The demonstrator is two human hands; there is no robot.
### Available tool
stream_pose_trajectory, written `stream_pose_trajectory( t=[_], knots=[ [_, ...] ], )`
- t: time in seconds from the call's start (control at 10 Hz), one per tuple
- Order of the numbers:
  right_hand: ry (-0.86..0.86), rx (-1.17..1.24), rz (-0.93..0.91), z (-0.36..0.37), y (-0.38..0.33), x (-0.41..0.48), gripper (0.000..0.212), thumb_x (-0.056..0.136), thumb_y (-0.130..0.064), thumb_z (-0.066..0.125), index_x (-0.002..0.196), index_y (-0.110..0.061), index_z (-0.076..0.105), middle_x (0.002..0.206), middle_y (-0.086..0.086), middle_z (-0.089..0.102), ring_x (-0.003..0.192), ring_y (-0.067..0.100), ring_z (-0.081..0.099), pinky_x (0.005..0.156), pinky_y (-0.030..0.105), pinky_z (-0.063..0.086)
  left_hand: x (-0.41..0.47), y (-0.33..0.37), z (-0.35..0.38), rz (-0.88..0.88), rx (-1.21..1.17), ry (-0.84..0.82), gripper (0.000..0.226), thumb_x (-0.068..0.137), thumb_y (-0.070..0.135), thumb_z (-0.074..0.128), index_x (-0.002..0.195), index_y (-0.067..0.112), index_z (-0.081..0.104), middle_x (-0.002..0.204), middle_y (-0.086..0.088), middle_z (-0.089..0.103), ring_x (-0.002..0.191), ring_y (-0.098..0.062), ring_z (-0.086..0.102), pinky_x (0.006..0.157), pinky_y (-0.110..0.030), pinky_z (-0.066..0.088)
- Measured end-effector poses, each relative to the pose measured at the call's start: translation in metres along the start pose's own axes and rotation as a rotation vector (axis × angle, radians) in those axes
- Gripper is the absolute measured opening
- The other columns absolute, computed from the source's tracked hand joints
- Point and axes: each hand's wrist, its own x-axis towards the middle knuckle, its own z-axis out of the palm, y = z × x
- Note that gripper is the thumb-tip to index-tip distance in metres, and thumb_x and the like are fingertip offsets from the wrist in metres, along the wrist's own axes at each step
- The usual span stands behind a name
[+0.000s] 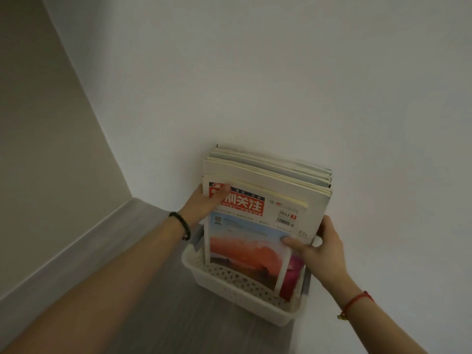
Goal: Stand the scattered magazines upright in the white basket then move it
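Both forearms reach in from 6 o'clock; the left hand [204, 204] clamps the magazines [265, 200] at their 9 o'clock edge, thumb across the front cover, while the right hand [318, 247] pinches their 3 o'clock edge. One stack, too many to count exactly, stands upright in the single white basket [229, 284], against the wall [306, 85] on the grey floor [158, 315]. Glossy, floppy paper will probably slide and feel heavy; better to grip the stiff perforated basket's rim.

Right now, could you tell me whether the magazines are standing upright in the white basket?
Upright, leaning slightly. The magazines stand on edge inside the white basket, tops well above its rim, steadied by the left hand and right hand.
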Motion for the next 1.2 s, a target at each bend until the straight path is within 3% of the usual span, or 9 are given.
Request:
stream_pose_trajectory(
  t=[0.1,0.3,0.4,0.5,0.6,0.8,0.9,1.0,1.2],
  knots=[
    [0.009,0.0,-0.007,0.001,0.002,0.001,0.056,0.061,-0.022,0.081,0.1,-0.035,0.043,0.092,-0.028,0.051,0.079,-0.007,0.05,0.044,0.008,0.049,0.008,-0.007,0.002,0.072,-0.039,-0.03,0.101,0.032,0.082,0.062,0.109,0.016,0.055,0.103,-0.006,0.065,0.093,-0.019,0.065,0.08,-0.032,0.056],
    [0.004,0.012,-0.026,0.002,0.004,-0.001,0.053,0.062,-0.023,0.08,0.09,-0.047,0.042,0.094,-0.029,0.051,0.081,-0.008,0.049,0.051,0.009,0.05,0.015,-0.017,0.004,0.074,-0.102,0.018,0.119,0.027,0.082,0.064,0.118,0.007,0.049,0.099,-0.006,0.065,0.088,-0.016,0.065,0.07,-0.023,0.058],
    [0.008,0.008,-0.021,0.004,0.005,-0.002,0.053,0.062,-0.025,0.079,0.091,-0.049,0.042,0.094,-0.029,0.051,0.081,-0.005,0.05,0.06,0.021,0.051,0.014,-0.019,0.005,0.047,-0.116,0.062,0.091,0.055,0.06,0.07,0.12,0.001,0.047,0.103,-0.012,0.064,0.093,-0.027,0.065,0.073,-0.029,0.059],
    [0.016,0.006,-0.035,0.003,0.005,-0.001,0.055,0.062,-0.022,0.079,0.089,-0.051,0.042,0.094,-0.028,0.052,0.081,-0.001,0.051,0.062,0.019,0.051,0.015,-0.021,0.007,0.048,-0.137,0.156,0.045,0.084,0.016,0.054,0.122,-0.005,0.046,0.103,-0.017,0.064,0.082,-0.016,0.068,0.069,-0.027,0.06],
    [0.012,-0.016,-0.06,0.003,0.004,0.0,0.055,0.062,-0.021,0.079,0.088,-0.052,0.041,0.093,-0.03,0.051,0.084,0.002,0.051,0.058,0.009,0.049,0.017,-0.023,0.007,0.078,-0.152,0.192,0.04,0.084,0.011,0.053,0.12,-0.006,0.047,0.089,-0.004,0.063,0.073,-0.009,0.065,0.057,-0.013,0.055],
    [0.015,-0.03,-0.055,0.005,0.005,-0.003,0.054,0.063,-0.024,0.079,0.092,-0.05,0.041,0.097,-0.028,0.051,0.086,0.0,0.053,0.049,0.004,0.05,0.021,-0.025,0.012,0.094,-0.17,0.216,0.042,0.084,0.014,0.055,0.122,-0.003,0.047,0.097,-0.009,0.062,0.082,-0.013,0.061,0.062,-0.013,0.056],
    [0.048,-0.218,-0.037,0.001,0.0,-0.004,0.059,0.06,-0.036,0.079,0.108,-0.037,0.046,0.107,-0.011,0.053,0.092,0.006,0.052,0.066,0.023,0.057,0.018,-0.023,0.012,0.078,-0.128,0.204,0.047,0.084,0.022,0.055,0.124,-0.001,0.046,0.104,-0.011,0.063,0.086,-0.014,0.062,0.069,-0.015,0.056],
    [0.059,-0.332,0.032,0.001,-0.006,-0.007,0.079,0.058,-0.043,0.078,0.123,-0.023,0.037,0.123,0.002,0.044,0.105,0.016,0.048,0.079,0.037,0.054,0.005,-0.026,0.015,-0.005,-0.148,0.25,0.06,0.08,0.028,0.062,0.13,0.008,0.036,0.123,-0.015,0.057,0.102,-0.021,0.059,0.091,-0.035,0.051],
    [0.01,-0.293,0.109,-0.012,-0.019,-0.028,0.088,0.062,-0.04,0.076,0.134,-0.023,0.027,0.137,0.007,0.039,0.115,0.026,0.049,0.08,0.039,0.052,-0.064,-0.055,0.017,-0.086,0.075,0.27,0.089,0.077,0.042,0.062,0.142,0.033,0.003,0.154,0.0,0.014,0.137,-0.021,0.027,0.105,-0.043,0.033]
  ],
)
